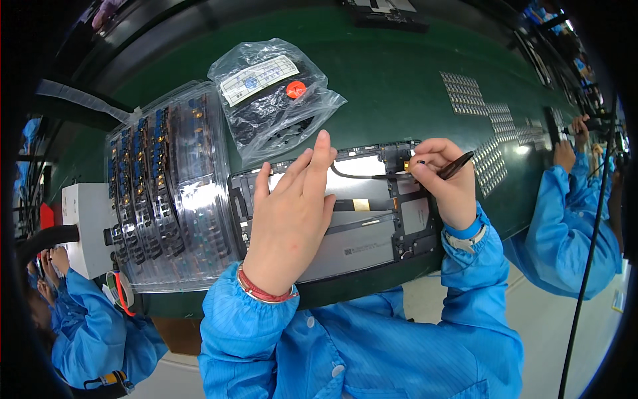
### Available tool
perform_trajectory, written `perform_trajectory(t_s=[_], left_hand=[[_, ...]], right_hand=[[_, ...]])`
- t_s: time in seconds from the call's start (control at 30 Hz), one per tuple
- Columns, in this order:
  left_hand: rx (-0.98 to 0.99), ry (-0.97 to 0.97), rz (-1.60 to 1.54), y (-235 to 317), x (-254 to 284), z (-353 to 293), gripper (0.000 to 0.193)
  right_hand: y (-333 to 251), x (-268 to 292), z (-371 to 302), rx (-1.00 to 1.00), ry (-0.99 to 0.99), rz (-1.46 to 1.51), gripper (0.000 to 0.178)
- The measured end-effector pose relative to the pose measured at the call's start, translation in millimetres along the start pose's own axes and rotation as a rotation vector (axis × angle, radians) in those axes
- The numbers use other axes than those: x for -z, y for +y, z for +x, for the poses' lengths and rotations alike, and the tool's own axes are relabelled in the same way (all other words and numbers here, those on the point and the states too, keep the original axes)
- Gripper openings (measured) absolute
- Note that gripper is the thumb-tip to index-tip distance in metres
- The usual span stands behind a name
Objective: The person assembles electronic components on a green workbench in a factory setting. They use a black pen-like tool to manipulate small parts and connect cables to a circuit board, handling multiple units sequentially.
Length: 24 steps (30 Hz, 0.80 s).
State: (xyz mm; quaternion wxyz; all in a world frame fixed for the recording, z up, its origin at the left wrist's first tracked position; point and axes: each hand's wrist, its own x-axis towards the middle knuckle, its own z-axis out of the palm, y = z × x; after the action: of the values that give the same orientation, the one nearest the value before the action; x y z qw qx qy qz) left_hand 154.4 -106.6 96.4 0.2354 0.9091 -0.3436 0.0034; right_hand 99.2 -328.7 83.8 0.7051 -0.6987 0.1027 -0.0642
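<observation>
An opened tablet-like device (359,249), with silver battery panels and black boards, lies at the front edge of the green table. My left hand (286,219) rests over its left part, fingers stretched and spread, holding nothing. My right hand (448,183) is closed on a dark slim tool (457,165) above the device's upper right corner. The tool's broad end sticks out past the thumb; its working end is hidden by the fingers. A dark curved strip (362,176) crosses the device between both hands. Whether it joins the tool I cannot tell.
Clear plastic trays (199,193) with rows of small circuit parts stand left. Behind the device lies a clear bag (272,100) of black parts. Sheets of small metal pieces (492,166) lie right. A white box (85,226) stands far left. Co-workers in blue sleeves (565,226) sit on both sides.
</observation>
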Motion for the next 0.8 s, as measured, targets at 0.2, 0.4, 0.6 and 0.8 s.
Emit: perform_trajectory(t_s=[0.2,0.4,0.6,0.8], left_hand=[[0.021,-0.012,-0.013,1.3,0.4,1.0,0.071],[0.046,-0.024,-0.001,3.3,0.3,0.4,0.068],[0.039,-0.030,0.035,3.8,0.8,-0.8,0.062],[0.027,-0.005,0.055,6.2,-2.1,-1.1,0.058]], right_hand=[[-4.0,1.2,-3.0,-0.008,0.035,0.238,0.026],[-6.5,2.0,-1.2,0.033,0.005,0.133,0.034],[-6.8,2.3,1.7,0.012,0.067,0.113,0.025],[-6.5,-0.1,1.2,0.043,0.099,0.052,0.022]])
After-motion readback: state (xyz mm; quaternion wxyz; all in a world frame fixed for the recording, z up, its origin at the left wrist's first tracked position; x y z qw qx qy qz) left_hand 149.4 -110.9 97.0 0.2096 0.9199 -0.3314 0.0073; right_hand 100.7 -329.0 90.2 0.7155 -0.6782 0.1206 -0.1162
